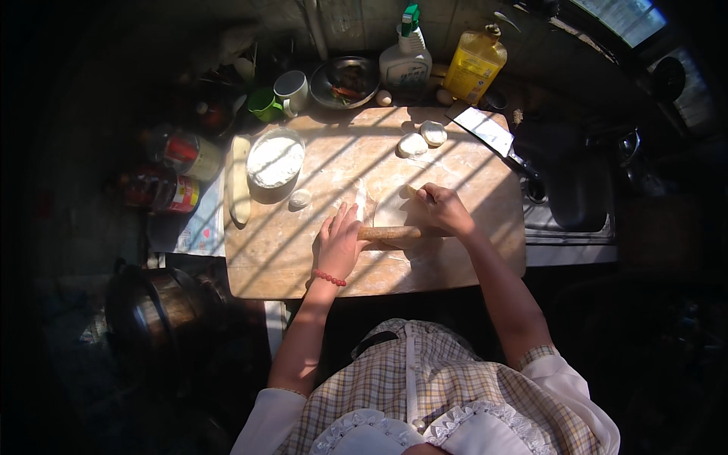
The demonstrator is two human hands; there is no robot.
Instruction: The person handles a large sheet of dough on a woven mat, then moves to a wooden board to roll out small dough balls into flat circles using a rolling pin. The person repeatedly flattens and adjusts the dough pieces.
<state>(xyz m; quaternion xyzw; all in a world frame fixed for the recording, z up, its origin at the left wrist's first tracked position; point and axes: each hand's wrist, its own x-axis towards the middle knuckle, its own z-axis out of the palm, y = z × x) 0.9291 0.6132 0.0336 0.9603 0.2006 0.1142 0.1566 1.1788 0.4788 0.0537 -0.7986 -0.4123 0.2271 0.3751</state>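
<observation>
My left hand (339,239) covers the left end of a wooden rolling pin (389,232), with its fingers stretched away from me and the thumb against the pin. A flattened round of dough (392,209) lies partly under the pin. At the dough's far right edge, my right hand (446,209) pinches it between thumb and fingers, and the forearm hides the pin's right end. To the left sit a small dough ball (300,198) and a bowl of flour (276,158). Beyond my right hand are two dough pieces, one (412,145) beside the other (434,133).
The floured wooden board (273,261) carries a dough roll (240,179) at left and a cleaver (483,129) at the far right corner. Behind stand a green cup (264,105), white mug (290,91), metal bowl (345,82), spray bottle (405,60) and yellow bottle (475,62). A sink (574,199) adjoins rightward.
</observation>
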